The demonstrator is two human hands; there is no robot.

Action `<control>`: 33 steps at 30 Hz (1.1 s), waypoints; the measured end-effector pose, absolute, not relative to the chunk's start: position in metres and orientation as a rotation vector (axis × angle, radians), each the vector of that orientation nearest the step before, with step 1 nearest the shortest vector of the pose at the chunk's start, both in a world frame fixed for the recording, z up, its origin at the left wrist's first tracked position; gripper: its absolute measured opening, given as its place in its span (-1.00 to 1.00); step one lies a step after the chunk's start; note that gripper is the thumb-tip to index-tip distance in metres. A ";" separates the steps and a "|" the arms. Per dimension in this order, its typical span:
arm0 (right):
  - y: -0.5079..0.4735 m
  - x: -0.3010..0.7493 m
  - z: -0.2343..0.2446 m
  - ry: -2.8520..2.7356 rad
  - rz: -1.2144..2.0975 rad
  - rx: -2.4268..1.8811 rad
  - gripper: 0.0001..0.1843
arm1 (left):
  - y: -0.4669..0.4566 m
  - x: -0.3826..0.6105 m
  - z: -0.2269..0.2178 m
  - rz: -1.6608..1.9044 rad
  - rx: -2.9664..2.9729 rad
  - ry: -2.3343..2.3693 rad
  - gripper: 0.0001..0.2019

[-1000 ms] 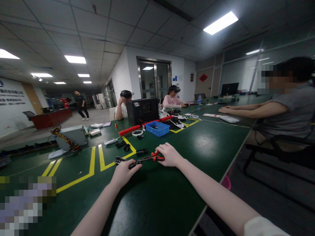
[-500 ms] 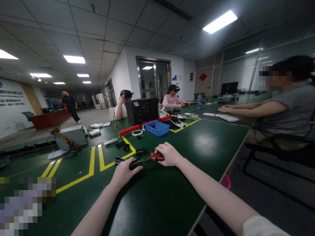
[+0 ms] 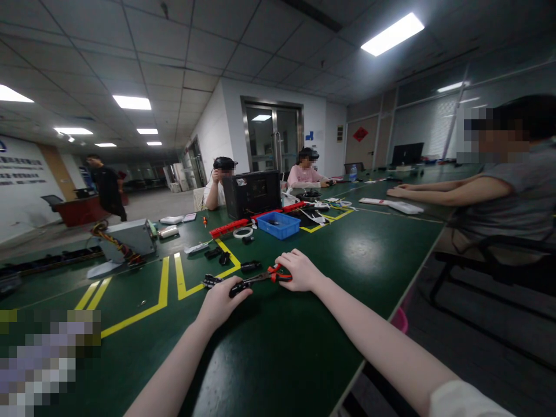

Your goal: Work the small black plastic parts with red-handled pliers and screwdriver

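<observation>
My right hand [image 3: 299, 271] grips the red-and-black handles of a pair of pliers [image 3: 266, 276] whose jaws point left, low over the green table [image 3: 278, 347]. At the jaw end, my left hand [image 3: 220, 302] pinches a small black part [image 3: 238, 288]. Another small black connector [image 3: 210, 282] lies just left of that, on the yellow floor-tape line. A black plug-like piece [image 3: 251, 266] rests a little beyond the pliers.
Beyond my hands stand a blue bin [image 3: 278, 225], a red strip [image 3: 229, 228], a black computer case [image 3: 252, 194] and a metal power supply with coloured wires [image 3: 125, 240]. Three people sit at the table; one person walks at far left. The table edge runs along my right.
Both hands keep their hold, almost still. The person in the background has walked further left.
</observation>
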State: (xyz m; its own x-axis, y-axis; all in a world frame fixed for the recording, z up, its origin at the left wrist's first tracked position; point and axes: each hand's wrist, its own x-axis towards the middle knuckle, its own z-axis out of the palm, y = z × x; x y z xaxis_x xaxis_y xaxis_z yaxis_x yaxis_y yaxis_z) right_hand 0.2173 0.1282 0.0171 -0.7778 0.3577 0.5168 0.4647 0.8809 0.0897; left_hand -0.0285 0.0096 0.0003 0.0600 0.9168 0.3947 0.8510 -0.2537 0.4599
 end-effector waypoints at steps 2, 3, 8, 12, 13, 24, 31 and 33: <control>0.128 0.217 0.017 -2.546 -0.293 -0.595 -0.64 | 0.009 -0.028 0.000 0.939 2.221 1.850 -0.65; 0.128 0.217 0.016 -2.544 -0.296 -0.592 -0.63 | 0.009 -0.028 0.000 0.926 2.227 1.850 -0.65; 0.128 0.217 0.016 -2.538 -0.302 -0.580 -0.63 | 0.009 -0.029 0.000 0.916 2.227 1.846 -0.64; 0.128 0.218 0.015 -2.543 -0.301 -0.573 -0.63 | 0.008 -0.028 0.001 0.904 2.217 1.847 -0.61; 0.128 0.218 0.015 -2.544 -0.301 -0.571 -0.63 | 0.008 -0.027 0.002 0.895 2.216 1.853 -0.61; 0.128 0.217 0.016 -2.535 -0.306 -0.588 -0.65 | 0.009 -0.028 0.000 0.965 2.196 1.884 -0.64; 0.127 0.217 0.016 -2.554 -0.293 -0.603 -0.64 | 0.010 -0.028 -0.001 0.971 2.205 1.891 -0.65; 0.128 0.217 0.016 -2.556 -0.297 -0.604 -0.65 | 0.010 -0.028 -0.001 0.966 2.210 1.903 -0.65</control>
